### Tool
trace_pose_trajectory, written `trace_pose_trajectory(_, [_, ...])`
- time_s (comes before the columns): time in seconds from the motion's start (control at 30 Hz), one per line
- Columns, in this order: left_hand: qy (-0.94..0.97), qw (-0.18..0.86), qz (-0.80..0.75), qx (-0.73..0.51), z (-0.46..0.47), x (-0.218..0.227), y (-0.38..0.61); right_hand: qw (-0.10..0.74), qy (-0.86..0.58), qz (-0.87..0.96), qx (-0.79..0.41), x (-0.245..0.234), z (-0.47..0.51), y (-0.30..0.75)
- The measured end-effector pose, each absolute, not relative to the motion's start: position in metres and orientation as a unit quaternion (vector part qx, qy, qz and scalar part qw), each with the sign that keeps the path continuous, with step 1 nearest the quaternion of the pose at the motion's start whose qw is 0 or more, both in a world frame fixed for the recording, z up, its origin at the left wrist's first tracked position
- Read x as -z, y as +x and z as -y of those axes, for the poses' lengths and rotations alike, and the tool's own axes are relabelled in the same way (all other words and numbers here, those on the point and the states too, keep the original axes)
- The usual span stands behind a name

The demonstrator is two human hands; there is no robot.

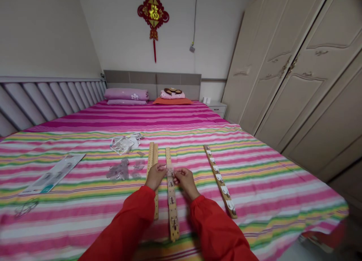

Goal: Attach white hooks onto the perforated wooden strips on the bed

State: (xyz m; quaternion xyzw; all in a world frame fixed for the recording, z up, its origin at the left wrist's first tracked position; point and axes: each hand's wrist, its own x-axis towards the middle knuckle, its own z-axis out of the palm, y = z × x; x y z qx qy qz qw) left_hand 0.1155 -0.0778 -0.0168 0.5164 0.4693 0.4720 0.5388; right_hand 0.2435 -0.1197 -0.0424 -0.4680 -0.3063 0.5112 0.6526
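Both my hands, in red sleeves, meet over a long perforated wooden strip (172,204) lying on the striped bedspread. My left hand (155,176) and my right hand (184,180) are both pinched on a small clear hook piece (170,172) held on the strip. Several metal hooks sit lower on that strip. A bare wooden strip (152,161) lies just to the left. A third strip (220,180) with several white hooks lies to the right.
Loose clear hook pieces (121,170) and torn plastic packaging (125,143) lie left of the strips. A flat card package (53,174) sits further left. Pillows (126,95) rest at the headboard. A wardrobe (296,76) stands along the bed's right side.
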Motion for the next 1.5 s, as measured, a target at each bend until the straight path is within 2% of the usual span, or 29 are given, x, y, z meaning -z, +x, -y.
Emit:
trace_pose_trajectory(0.63, [0.607, 0.410, -0.537, -0.417, 0.051, 0.045, 0.123, 0.646, -0.526, 0.308, -0.460, 0.073, 0.091, 0.242])
trace_pose_trajectory(1.07, [0.638, 0.393, -0.525, -0.405, 0.054, 0.052, 0.124, 0.636, -0.549, 0.328, -0.433, 0.089, 0.083, 0.242])
trace_pose_trajectory(1.2, [0.694, 0.322, -0.506, -0.398, 0.055, 0.058, 0.121, 0.628, -0.550, 0.361, -0.415, 0.091, 0.085, 0.242])
trace_pose_trajectory(1.33, [0.778, 0.234, -0.486, -0.323, 0.061, 0.059, 0.120, 0.576, -0.556, 0.506, -0.321, 0.088, 0.090, 0.246])
trace_pose_trajectory(1.5, [0.814, 0.209, -0.479, -0.253, 0.063, 0.059, 0.122, 0.472, -0.597, 0.592, -0.266, 0.084, 0.090, 0.249])
